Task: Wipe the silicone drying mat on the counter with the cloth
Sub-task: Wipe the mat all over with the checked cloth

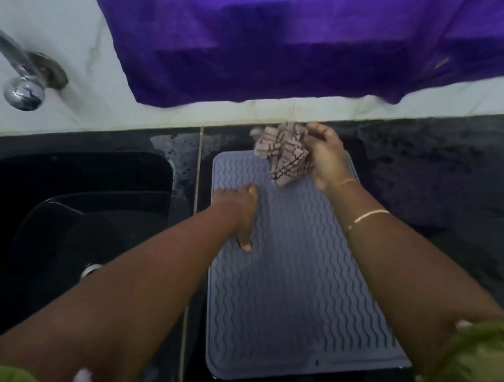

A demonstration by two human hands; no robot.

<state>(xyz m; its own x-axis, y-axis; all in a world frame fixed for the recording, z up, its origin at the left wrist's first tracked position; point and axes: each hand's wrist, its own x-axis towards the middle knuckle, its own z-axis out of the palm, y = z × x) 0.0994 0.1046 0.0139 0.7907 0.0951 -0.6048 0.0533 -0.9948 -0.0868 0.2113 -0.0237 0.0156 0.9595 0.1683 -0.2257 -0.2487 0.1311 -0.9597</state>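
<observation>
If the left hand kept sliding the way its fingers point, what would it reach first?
Probably the crumpled checked cloth held in the right hand; the left hand lies flat on the grey ribbed silicone mat. Depth is unclear.

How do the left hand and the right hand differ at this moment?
The left hand lies flat on the silicone drying mat, fingers spread, holding nothing; the right hand is closed around the bunched checked cloth. The left hand presses near the mat's left edge; the right hand is at its far right corner. Both are bare, and both are over the mat.
</observation>
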